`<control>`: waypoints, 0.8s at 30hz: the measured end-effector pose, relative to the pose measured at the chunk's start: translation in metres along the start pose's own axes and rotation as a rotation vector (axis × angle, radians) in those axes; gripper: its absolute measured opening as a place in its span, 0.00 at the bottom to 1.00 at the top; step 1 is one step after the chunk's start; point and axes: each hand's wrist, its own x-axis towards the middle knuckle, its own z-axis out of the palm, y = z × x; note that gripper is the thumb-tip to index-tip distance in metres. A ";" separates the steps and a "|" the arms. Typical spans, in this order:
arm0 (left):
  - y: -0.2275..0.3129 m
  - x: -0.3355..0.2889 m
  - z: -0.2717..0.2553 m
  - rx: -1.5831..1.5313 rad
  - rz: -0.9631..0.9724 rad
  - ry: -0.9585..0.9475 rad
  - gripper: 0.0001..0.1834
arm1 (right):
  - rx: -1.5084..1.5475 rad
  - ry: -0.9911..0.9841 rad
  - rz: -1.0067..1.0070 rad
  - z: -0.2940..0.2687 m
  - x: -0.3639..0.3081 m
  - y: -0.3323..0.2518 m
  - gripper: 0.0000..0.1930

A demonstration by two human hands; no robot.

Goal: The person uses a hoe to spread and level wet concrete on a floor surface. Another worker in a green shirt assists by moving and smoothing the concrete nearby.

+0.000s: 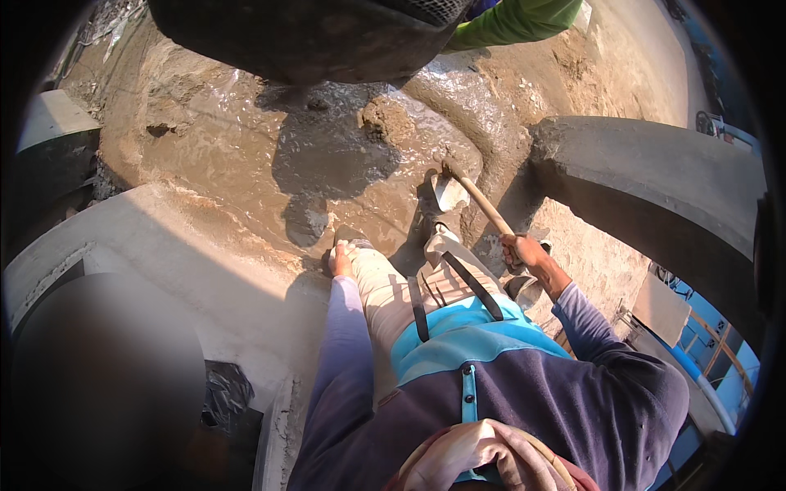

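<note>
My right hand (524, 252) is wrapped round the wooden handle of a hoe (483, 203). The hoe's metal blade (449, 193) rests in wet grey-brown mortar (344, 164) just beyond my feet. My left hand (341, 259) lies against my left leg near the knee, with its fingers extended and no tool in it. A lump of dry sand-coloured mix (386, 120) sits in the wet pool. Above the far side looms a large black object (303, 41), seemingly a tub, with another person's green sleeve (520, 23) beside it; whether that person holds it is hidden.
Thick concrete beams stand at the right (655, 164) and left (57, 119). A pale concrete ledge (188, 254) curves along the left side, with a black plastic bag (227, 393) near it. A blurred shape covers the lower left. A blue pipe (700, 385) runs at the lower right.
</note>
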 end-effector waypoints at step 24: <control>-0.033 -0.102 -0.031 0.074 0.191 0.063 0.15 | -0.282 -0.114 0.219 -0.111 0.094 0.113 0.07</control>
